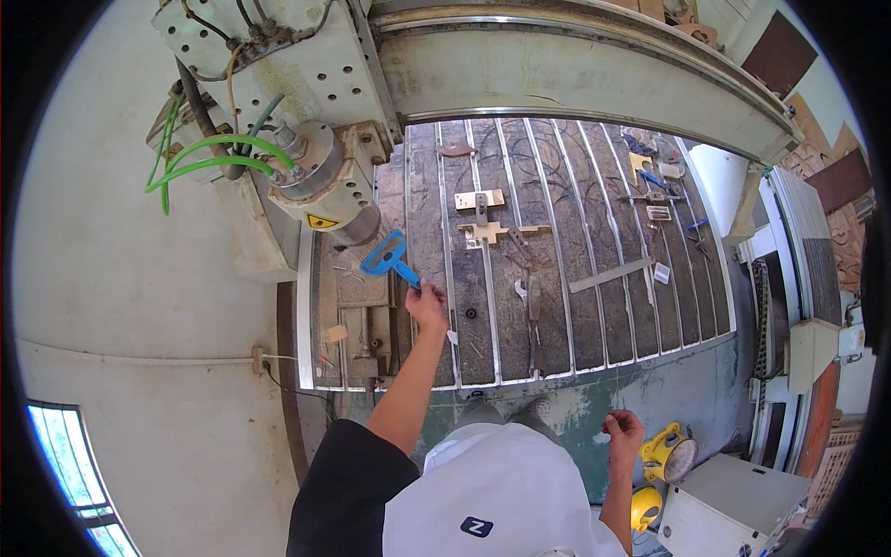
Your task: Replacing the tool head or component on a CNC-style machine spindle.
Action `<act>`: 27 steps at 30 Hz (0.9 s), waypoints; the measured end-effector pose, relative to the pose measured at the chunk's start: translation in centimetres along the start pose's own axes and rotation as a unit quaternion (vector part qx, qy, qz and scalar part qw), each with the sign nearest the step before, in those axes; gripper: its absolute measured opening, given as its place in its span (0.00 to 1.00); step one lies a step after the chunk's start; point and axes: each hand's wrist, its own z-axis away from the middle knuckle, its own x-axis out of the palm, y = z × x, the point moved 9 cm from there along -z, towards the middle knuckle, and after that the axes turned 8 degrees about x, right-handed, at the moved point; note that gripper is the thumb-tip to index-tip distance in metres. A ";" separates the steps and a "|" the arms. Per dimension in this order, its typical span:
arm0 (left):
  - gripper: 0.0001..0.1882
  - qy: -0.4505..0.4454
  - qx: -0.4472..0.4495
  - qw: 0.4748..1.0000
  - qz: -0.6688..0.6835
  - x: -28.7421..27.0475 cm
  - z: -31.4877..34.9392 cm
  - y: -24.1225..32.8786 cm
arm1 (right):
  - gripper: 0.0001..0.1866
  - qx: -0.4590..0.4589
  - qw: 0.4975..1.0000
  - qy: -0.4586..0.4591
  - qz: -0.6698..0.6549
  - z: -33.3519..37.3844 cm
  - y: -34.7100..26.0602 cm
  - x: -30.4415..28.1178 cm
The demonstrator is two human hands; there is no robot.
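My left hand (427,304) is closed round the handle of a blue wide-headed scraper (383,255). The scraper's frame-like head points up and left, just below the machine's round spindle (343,200), over the left part of the slotted metal bed (594,320). Whether the head touches anything cannot be made out. Off the bed's front edge, low at the right, my right hand (626,427) hangs with its fingers curled together. Anything it may hold is too small to name.
On the bed lie a clamped wooden piece (497,234), a wrench (522,290), a metal ruler (608,276) and several small tools at the far right. A gantry beam (575,79) crosses above. Yellow round-headed devices (666,453) and a grey box (733,501) stand at the lower right.
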 end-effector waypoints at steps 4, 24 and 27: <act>0.06 -0.102 0.010 0.994 -0.040 2.9 2.9 0.1 | 0.04 0.004 1.000 0.007 -0.007 0.3 -0.1 0.3; 0.16 -0.456 0.300 0.663 -0.512 6.2 11.5 -1.4 | 0.08 -0.054 0.993 -0.078 0.070 1.2 -5.0 7.1; 0.17 -0.538 0.263 0.680 -0.423 8.7 18.8 1.4 | 0.09 -0.142 0.976 -0.089 0.139 -1.6 -5.4 10.2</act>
